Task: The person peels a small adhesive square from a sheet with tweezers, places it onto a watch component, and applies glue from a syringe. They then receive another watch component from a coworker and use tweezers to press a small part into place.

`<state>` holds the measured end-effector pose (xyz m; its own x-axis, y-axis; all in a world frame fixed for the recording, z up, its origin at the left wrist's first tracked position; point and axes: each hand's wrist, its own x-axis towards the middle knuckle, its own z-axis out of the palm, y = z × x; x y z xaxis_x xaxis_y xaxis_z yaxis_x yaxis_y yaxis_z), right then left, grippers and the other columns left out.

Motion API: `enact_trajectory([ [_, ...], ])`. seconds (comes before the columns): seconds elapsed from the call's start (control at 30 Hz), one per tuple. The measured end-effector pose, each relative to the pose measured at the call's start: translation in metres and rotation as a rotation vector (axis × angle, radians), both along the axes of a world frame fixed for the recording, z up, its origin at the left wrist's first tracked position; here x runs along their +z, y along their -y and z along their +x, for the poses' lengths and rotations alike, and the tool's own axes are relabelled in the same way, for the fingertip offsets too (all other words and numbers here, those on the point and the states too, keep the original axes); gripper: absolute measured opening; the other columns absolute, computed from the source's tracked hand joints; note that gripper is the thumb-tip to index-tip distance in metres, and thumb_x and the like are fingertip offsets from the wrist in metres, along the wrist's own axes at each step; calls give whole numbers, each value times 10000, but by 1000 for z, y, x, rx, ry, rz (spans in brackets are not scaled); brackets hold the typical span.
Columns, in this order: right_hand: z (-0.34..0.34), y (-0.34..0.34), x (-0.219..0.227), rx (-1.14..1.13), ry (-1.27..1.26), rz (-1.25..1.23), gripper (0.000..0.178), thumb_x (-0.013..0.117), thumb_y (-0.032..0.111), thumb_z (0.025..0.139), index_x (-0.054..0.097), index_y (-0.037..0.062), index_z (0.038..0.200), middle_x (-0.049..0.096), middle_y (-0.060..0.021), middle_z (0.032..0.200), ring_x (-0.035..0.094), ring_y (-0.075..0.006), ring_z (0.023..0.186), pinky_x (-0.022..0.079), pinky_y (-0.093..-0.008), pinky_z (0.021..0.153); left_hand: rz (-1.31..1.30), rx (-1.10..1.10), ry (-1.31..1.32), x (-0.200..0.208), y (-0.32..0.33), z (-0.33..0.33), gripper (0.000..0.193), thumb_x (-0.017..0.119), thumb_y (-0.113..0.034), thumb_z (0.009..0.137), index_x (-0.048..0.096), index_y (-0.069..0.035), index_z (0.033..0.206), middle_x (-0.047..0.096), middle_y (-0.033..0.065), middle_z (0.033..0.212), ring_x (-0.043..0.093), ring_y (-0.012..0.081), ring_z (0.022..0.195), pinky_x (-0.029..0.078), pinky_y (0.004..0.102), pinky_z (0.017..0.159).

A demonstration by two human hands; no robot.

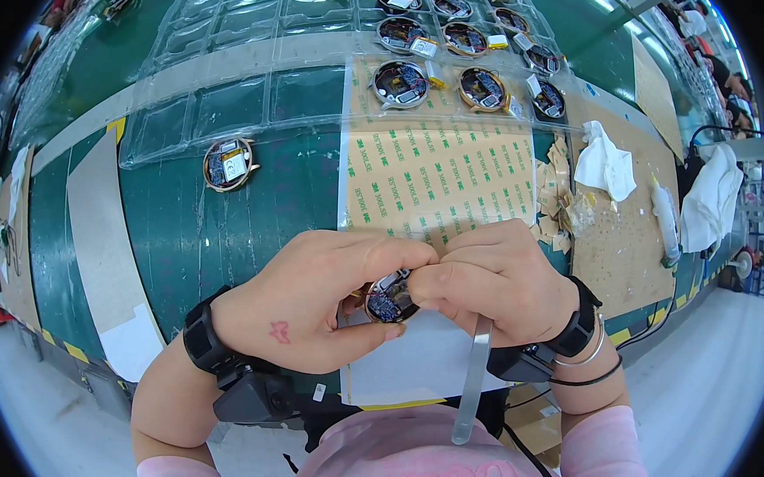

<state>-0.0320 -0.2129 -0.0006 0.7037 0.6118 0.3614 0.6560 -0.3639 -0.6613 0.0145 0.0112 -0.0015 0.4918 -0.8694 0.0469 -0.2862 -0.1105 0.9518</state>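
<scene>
My left hand point(300, 286) is closed around the rim of a small round watch case point(390, 298), its circuit board and wires facing up. My right hand point(506, 285) is pinched at the case's right edge, fingertips touching near my left thumb or finger. Out of the lower side of my right hand hangs a flat grey strip-like tool point(470, 393) with a rounded end; its other end is hidden in the palm. What the right fingertips pinch cannot be made out. Another open watch case point(228, 164), with a silver battery, lies on the green mat to the left.
A clear plastic tray point(314, 55) at the back holds several open watch cases. Under my hands lies a printed tan adhesive sheet point(439, 168) and a white sheet point(418, 363). Peeled tan scraps point(557, 197), a white cloth point(605, 160) and a white tube point(665, 221) are at the right.
</scene>
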Motion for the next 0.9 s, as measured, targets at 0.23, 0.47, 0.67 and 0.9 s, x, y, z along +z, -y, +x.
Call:
enact_trajectory([
  [0.23, 0, 1, -1, 13, -97, 53, 128, 674, 2, 769, 599, 76, 841, 568, -18, 673, 540, -227, 528, 410, -328, 475, -73, -24, 36, -7, -1, 0, 552, 715, -73, 716, 529, -75, 1235, 612, 106, 927, 600, 264, 712, 474, 315, 555],
  [0.47, 1, 2, 0, 21, -155, 77, 107, 669, 16, 799, 594, 79, 843, 566, -26, 671, 555, -238, 551, 420, -334, 500, -46, -44, -17, -5, -2, 2, 540, 716, -78, 718, 536, -77, 1227, 611, 97, 921, 597, 242, 703, 477, 305, 557],
  [0.67, 0, -1, 2, 0, -232, 135, 103, 683, 35, 800, 599, 72, 844, 536, -33, 644, 560, -241, 556, 422, -316, 510, -38, -56, -69, -1, -2, 3, 519, 711, -74, 723, 541, -75, 1213, 616, 85, 928, 604, 216, 694, 477, 291, 556],
  [0.9, -7, 3, 9, -97, -388, 199, 94, 666, 70, 846, 590, 56, 899, 550, -22, 644, 567, -157, 561, 447, -285, 541, -21, -18, -95, -1, -4, 2, 482, 696, -32, 729, 549, -67, 1187, 619, 82, 945, 593, 193, 677, 477, 265, 567],
])
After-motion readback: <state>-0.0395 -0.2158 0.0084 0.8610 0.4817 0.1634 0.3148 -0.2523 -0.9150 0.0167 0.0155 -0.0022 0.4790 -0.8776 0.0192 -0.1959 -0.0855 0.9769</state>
